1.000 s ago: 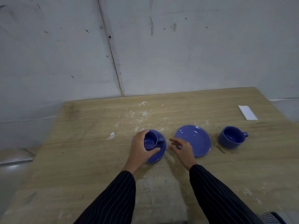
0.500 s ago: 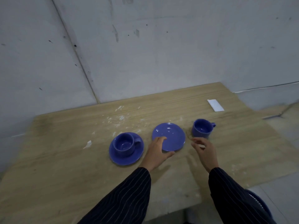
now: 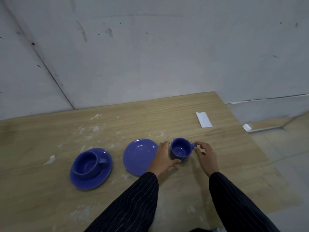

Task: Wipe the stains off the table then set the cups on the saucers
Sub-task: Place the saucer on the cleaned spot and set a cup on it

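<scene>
One blue cup (image 3: 87, 163) stands upright on a blue saucer (image 3: 91, 179) at the left of the wooden table (image 3: 217, 164). An empty blue saucer (image 3: 138, 155) lies to its right. A second blue cup (image 3: 180, 150) stands on the table just right of that saucer. My left hand (image 3: 164, 157) wraps around this cup's left side and lies over the saucer's right edge. My right hand (image 3: 206, 155) pinches the cup's handle from the right. White stains (image 3: 93, 129) are scattered over the table behind the saucers.
A folded white cloth or paper (image 3: 204, 119) lies near the table's far right corner. A grey wall (image 3: 150, 56) rises right behind the table. The table's right edge runs close to the cup, with floor (image 3: 284, 156) beyond it.
Both hands have moved right and forward and closed on the second cup. The left hand left the empty saucer's near edge. The camera view has shifted.
</scene>
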